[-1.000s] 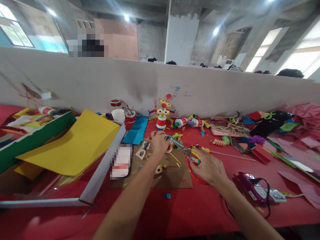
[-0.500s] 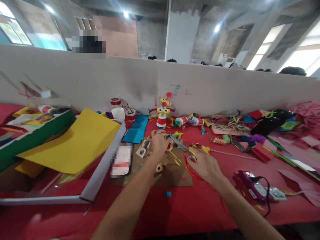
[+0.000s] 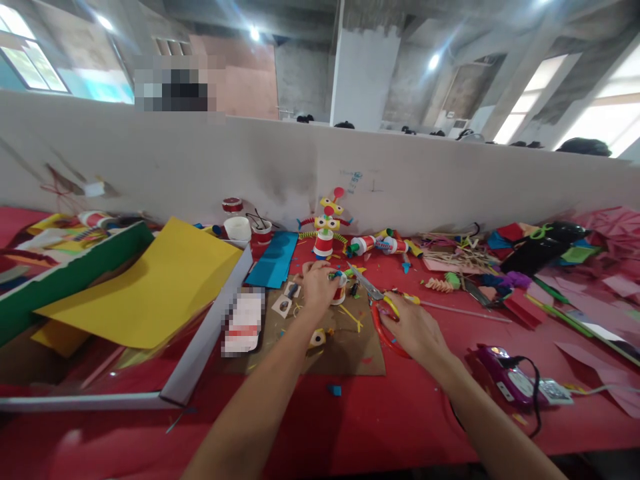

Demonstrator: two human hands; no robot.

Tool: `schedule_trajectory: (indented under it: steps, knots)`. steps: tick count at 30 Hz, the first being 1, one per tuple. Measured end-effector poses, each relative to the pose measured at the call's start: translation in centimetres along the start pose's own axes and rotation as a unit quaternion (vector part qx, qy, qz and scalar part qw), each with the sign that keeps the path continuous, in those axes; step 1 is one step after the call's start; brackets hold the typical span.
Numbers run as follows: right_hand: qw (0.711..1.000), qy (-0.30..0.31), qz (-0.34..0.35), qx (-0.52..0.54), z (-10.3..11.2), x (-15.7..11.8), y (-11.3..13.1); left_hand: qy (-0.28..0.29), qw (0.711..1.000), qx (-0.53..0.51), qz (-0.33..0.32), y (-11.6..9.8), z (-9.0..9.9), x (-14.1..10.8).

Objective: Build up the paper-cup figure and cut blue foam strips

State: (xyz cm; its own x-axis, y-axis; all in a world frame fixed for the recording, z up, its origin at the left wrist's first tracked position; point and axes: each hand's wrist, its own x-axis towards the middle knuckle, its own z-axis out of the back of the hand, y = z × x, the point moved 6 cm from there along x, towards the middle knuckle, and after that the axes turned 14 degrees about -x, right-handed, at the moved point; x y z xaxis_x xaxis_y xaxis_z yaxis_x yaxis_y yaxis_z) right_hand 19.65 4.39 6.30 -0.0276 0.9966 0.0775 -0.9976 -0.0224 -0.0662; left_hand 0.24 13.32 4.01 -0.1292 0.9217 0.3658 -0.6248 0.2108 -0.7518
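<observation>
My left hand point(image 3: 319, 285) is closed at the top of a small red and white paper cup point(image 3: 341, 291) with bits of blue and green at its rim. My right hand point(image 3: 411, 321) grips the yellow and red handles of a pair of scissors point(image 3: 371, 288). The blades point up and left toward the cup, a little apart from it. Below them lies a brown board point(image 3: 350, 357) with yellow strips point(image 3: 352, 316), a yellow piece with an eye point(image 3: 318, 339) and white eye cutouts point(image 3: 283, 305).
An open box point(image 3: 187, 360) with yellow paper point(image 3: 150, 287) stands at the left. A phone point(image 3: 244, 323) lies beside the board. Blue paper point(image 3: 274, 260) and a cup figure point(image 3: 324, 244) are behind. At the right lies a purple device point(image 3: 505, 377) with a cable.
The scissors have moved slightly right, away from the cup, with my right hand. More of the cup shows now. My left hand has hardly moved.
</observation>
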Motion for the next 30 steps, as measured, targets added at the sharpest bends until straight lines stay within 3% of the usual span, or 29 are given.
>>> schedule_trajectory:
  steps: [6,11,15,19,23,27,30]
  knots:
    - [0.999,-0.021,-0.035,0.03,-0.6,-0.8,-1.8,0.037,0.999,0.024,0.009,-0.1,0.0,0.0]
    - [0.996,-0.041,-0.033,0.074,-1.5,-2.0,-2.9,0.028,0.998,0.056,0.03,-0.7,0.8,-0.5]
    - [0.99,-0.031,-0.041,0.133,-2.8,-3.3,-3.4,0.025,0.996,0.086,0.024,-0.9,1.5,-1.4]
    - [0.983,0.003,-0.033,0.178,-4.8,-4.6,-2.7,0.049,0.991,0.113,0.043,-0.2,0.9,-1.2]
    - [0.984,0.037,-0.03,0.171,-6.8,-5.6,-1.3,0.109,0.987,0.109,0.041,0.4,-0.3,0.3]
    - [0.988,0.052,-0.048,0.135,-7.9,-6.0,-0.7,0.227,0.972,0.001,0.063,1.7,-1.2,1.9]
    - [0.988,0.05,-0.05,0.138,-8.3,-6.2,-0.4,0.278,0.958,-0.045,0.047,2.3,-1.3,2.8]
